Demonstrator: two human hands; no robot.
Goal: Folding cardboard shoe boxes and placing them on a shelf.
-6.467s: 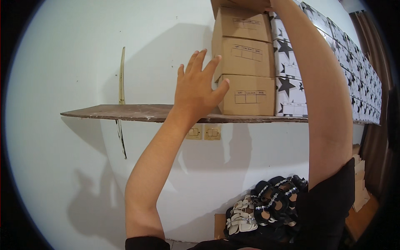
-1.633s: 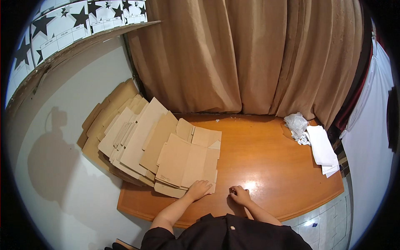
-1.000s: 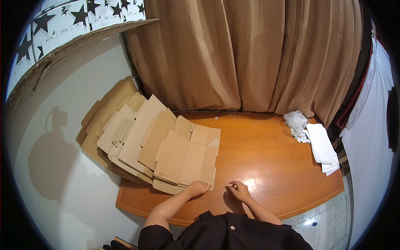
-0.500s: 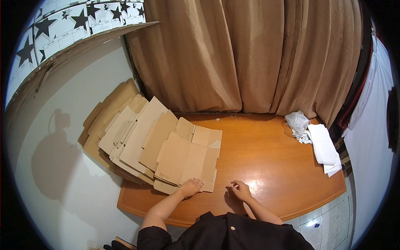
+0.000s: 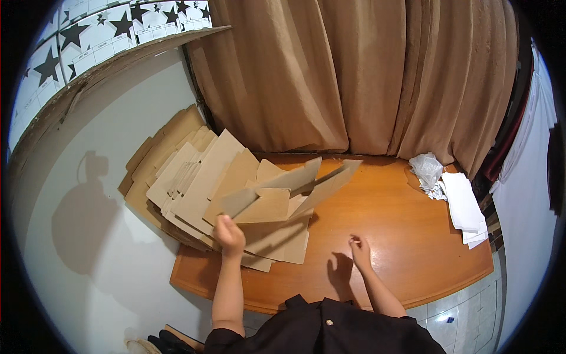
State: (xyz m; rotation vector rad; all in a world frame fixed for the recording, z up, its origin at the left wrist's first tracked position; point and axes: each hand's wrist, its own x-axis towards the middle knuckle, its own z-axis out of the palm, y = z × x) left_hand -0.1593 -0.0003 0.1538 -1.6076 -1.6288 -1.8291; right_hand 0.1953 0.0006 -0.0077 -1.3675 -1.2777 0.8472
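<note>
My left hand (image 5: 229, 235) is closed on the near left edge of a creased brown cardboard box blank (image 5: 273, 205). This blank is raised and tilted, with its panels partly folded up. Beneath and behind it lies a leaning stack of flat cardboard box blanks (image 5: 197, 177), spread over the left side of the wooden table (image 5: 377, 203). My right hand (image 5: 361, 252) hovers over the table to the right of the blanks, its fingers loosely bent and slightly apart, holding nothing.
A crumpled clear plastic bag (image 5: 425, 169) and white paper sheets (image 5: 463, 203) lie at the table's right end. Brown curtains (image 5: 365, 76) hang behind. On the upper left, a shelf (image 5: 135, 53) carries white boxes with black stars (image 5: 97, 38) beside the wall.
My left hand has taken hold of the top box blank and lifted its panels off the stack, moving left and up. My right hand has shifted slightly right and up.
</note>
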